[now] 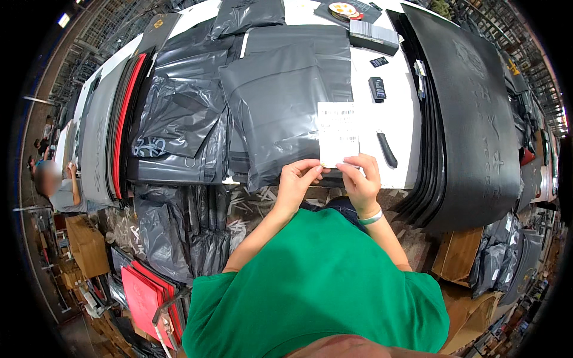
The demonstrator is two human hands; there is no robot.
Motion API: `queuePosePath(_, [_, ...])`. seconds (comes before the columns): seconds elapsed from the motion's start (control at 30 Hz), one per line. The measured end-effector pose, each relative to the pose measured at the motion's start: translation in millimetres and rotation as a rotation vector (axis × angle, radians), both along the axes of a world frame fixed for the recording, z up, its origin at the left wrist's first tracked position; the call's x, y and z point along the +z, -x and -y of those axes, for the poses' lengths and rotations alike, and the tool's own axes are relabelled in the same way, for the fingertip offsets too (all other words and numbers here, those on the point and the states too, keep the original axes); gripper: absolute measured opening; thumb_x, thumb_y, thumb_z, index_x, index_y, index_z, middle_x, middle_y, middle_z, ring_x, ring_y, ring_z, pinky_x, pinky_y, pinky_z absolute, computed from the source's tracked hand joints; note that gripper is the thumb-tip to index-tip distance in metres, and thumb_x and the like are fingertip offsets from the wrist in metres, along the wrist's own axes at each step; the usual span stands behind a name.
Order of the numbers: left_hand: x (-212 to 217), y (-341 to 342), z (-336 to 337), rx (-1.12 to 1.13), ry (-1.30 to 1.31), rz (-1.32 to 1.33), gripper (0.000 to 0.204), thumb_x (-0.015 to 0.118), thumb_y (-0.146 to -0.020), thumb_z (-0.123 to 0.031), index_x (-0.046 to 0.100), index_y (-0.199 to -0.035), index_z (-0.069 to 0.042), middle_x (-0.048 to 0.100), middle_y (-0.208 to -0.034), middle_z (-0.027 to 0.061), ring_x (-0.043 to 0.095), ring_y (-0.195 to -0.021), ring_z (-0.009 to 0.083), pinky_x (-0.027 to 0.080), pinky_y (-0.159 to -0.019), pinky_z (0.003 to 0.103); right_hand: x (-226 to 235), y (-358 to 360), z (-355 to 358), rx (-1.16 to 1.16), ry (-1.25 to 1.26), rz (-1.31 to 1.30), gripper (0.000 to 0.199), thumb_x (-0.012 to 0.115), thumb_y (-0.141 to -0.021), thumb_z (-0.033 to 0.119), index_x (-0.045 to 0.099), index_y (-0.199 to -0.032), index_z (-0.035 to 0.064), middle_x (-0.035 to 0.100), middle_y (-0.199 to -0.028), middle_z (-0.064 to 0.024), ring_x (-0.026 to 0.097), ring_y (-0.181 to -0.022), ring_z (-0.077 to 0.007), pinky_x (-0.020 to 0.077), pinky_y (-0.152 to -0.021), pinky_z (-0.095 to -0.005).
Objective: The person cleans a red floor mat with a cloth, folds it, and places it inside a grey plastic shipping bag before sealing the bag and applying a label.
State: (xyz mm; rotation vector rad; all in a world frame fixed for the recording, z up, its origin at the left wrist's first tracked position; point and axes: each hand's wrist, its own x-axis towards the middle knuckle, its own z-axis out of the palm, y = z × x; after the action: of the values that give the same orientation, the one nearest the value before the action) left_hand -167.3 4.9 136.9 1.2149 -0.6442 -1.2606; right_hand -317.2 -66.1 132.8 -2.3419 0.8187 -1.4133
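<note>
At the table's front edge, my left hand (pixel 300 181) and my right hand (pixel 362 184) pinch the near edge of a white printed label (pixel 338 128). The label carries barcodes. Its left part overlaps a filled black plastic mailing bag (pixel 277 107), while the rest lies over the white tabletop. Fingers and thumbs of both hands are closed close together at the label's lower corners. To the right of my right hand lies a black-handled knife (pixel 387 149). Beyond it are a small black device (pixel 377 89) and a flat black piece (pixel 379 61).
Black mats (pixel 471 119) are stacked at the right, grey and red mats (pixel 107 125) at the left. More black bags (pixel 179 119) cover the table's left half. A box of cards (pixel 373 37) stands far back. A person (pixel 62 185) is at the far left.
</note>
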Motion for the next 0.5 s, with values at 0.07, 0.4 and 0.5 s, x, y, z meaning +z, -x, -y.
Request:
queuePosePath(0.07, [3.2, -1.6, -0.5, 0.006, -0.005, 0.029, 0.016, 0.058, -0.085, -0.009, 0.064, -0.095, 0.003, 0.067, -0.085, 0.0079, 0.056, -0.069, 0.0070, 0.044, -0.064, 0.020, -2.4, -0.7, -0.9, 0.015, -0.063, 0.006, 0.024, 0.070, -0.060, 0.000, 0.067, -0.082, 0.0098, 0.060, -0.088, -0.0054, 0.056, -0.083, -0.0268, 0.0464, -0.076, -0.0369])
queuePosePath(0.4, [-12.8, -13.7, -10.2, 0.011, 0.083, 0.330, 0.004, 0.057, -0.082, -0.005, 0.058, -0.079, -0.002, 0.057, -0.072, 0.0006, 0.052, -0.062, 0.0042, 0.041, -0.053, 0.018, -14.7, -30.1, -7.5, 0.269, -1.033, 0.169, 0.010, 0.060, -0.081, 0.010, 0.063, -0.086, 0.0024, 0.065, -0.082, -0.0067, 0.061, -0.081, -0.0194, 0.0459, -0.075, -0.0284])
queuePosePath(0.5, [1.2, -35.2, -33.6, 0.168, 0.201, -0.508, 0.005, 0.056, -0.080, -0.007, 0.054, -0.082, -0.003, 0.054, -0.073, -0.0014, 0.048, -0.055, 0.0059, 0.043, -0.055, 0.019, -45.8, -32.6, 44.5, 0.377, -1.720, 0.885, 0.024, 0.045, -0.092, 0.017, 0.056, -0.102, -0.0025, 0.063, -0.098, -0.0109, 0.061, -0.089, -0.0190, 0.0484, -0.080, -0.0295])
